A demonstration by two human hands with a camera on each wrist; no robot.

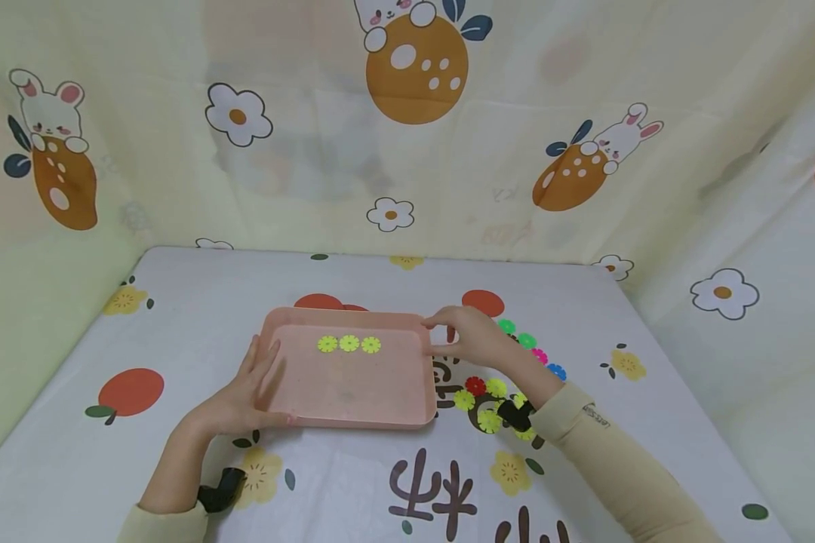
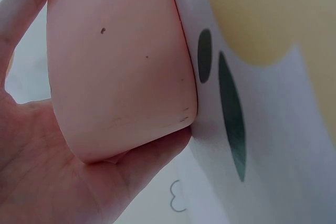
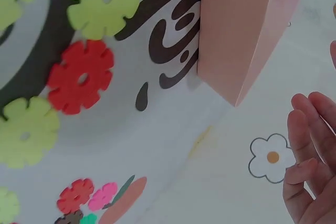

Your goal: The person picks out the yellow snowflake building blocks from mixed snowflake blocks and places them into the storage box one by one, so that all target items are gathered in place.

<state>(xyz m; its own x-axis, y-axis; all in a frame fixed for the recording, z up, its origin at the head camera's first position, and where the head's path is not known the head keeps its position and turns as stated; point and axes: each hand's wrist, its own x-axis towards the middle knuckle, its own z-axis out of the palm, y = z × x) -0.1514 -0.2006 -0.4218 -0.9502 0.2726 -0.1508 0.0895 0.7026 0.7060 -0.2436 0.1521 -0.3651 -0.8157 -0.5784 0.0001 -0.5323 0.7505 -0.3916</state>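
A pink tray (image 1: 353, 385) lies on the table with three yellow notched plastic discs (image 1: 349, 343) in a row near its far side. My left hand (image 1: 241, 392) holds the tray's near left corner, fingers along the left side and thumb along the front wall. The left wrist view shows this pink wall (image 2: 121, 77) between thumb and fingers. By the far right corner, my right hand (image 1: 475, 335) has thumb and forefinger spread at the rim. Seen from the right wrist, the loosely bent fingers (image 3: 302, 129) show a gap from the tray's end (image 3: 233, 35).
Right of the tray, under and beside the right forearm, lie more notched discs: several yellow ones (image 1: 489, 421), a red one (image 1: 475, 385), green ones (image 1: 527, 341), a pink one (image 1: 539, 355) and a blue one (image 1: 556, 371). A printed curtain (image 1: 299, 181) hangs behind the table.
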